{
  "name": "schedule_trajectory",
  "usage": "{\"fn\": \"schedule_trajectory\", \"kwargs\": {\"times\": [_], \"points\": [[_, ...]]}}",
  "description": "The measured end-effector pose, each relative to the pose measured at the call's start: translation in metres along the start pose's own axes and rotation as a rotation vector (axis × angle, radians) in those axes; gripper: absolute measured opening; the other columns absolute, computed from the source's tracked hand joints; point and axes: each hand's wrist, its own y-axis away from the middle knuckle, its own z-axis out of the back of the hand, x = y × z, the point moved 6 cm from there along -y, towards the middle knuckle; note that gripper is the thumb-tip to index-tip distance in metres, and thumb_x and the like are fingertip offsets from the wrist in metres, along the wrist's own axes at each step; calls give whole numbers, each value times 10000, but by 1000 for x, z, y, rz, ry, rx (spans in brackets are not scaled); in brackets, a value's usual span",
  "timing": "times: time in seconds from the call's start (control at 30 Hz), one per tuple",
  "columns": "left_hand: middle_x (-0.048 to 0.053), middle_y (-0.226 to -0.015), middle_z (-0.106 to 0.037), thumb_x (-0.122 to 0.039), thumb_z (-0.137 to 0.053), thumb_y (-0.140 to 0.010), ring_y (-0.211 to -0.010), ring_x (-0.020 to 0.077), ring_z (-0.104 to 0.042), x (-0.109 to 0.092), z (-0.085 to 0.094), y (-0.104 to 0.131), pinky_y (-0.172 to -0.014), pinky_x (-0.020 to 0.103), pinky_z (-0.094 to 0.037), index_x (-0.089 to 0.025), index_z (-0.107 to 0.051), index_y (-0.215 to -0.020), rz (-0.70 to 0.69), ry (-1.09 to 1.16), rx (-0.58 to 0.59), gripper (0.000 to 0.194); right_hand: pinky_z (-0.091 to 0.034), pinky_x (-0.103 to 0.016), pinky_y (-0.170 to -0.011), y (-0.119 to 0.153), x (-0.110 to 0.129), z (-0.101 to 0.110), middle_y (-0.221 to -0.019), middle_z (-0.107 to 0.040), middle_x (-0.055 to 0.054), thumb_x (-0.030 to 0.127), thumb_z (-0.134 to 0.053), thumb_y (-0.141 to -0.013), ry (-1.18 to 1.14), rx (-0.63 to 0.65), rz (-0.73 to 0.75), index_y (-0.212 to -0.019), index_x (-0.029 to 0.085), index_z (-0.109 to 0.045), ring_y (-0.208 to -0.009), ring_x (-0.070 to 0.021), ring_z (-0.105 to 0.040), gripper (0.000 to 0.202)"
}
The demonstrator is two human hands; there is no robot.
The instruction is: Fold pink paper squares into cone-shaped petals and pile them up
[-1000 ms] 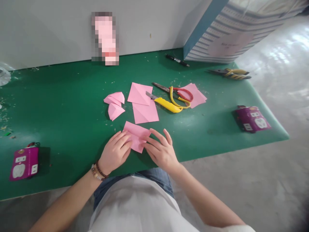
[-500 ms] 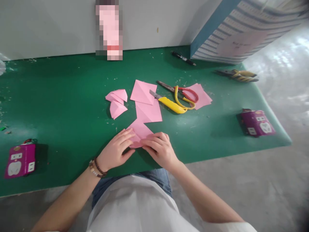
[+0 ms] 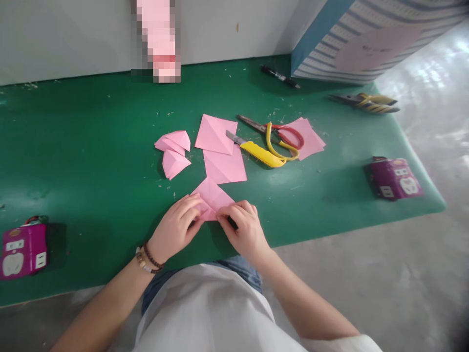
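A creased square of pink paper (image 3: 210, 191) lies at the near side of the green table, one corner pointing away from me. My left hand (image 3: 178, 221) grips its left part, fingers on top and thumb at the near edge. At the near right edge, my right hand (image 3: 245, 227) pinches the paper between thumb and curled fingers. Parts of the sheet are hidden under both hands. Beyond it lie two creased pink sheets (image 3: 225, 168), overlapping. To their left are folded pink paper pieces (image 3: 175, 164). A yellow utility knife (image 3: 262, 153) rests with its blade over the upper sheet.
Red-and-yellow-handled scissors (image 3: 269, 128) touch more pink sheets (image 3: 310, 139). A pen (image 3: 280, 77), pliers (image 3: 366, 101) and a striped box (image 3: 340, 61) stand or lie farther back. Purple boxes sit left (image 3: 25, 252) and right (image 3: 396, 178). A pale wall (image 3: 220, 29) bounds the far side.
My left thumb has drawn in toward the paper's near edge. My right thumb and fingers have shifted slightly along the fold. The camera view has moved a little.
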Motion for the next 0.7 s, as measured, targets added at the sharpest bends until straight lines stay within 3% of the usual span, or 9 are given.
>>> {"fn": "schedule_trajectory", "kwargs": {"times": [0.2,0.7], "points": [[93,-1249,-616,-99,-500,-942,-1303,241,-513,-3,0,2,-1112,478,-440,-211,-617,-1230,-97,-34,53,331,-433,-368,-730,2,4,-4,-862,-715,-13,176,-577,-909,46,-41,42,-942,269,-706,-821,-198,-567,162],[126,-1265,-627,-53,-518,-905,-1323,262,-493,-3,-2,3,-1132,480,-421,-132,-644,-1175,-103,-79,68,308,-429,-366,-694,3,4,-2,-866,-676,-31,219,-590,-918,41,-43,48,-980,285,-737,-794,-193,-559,172]]}}
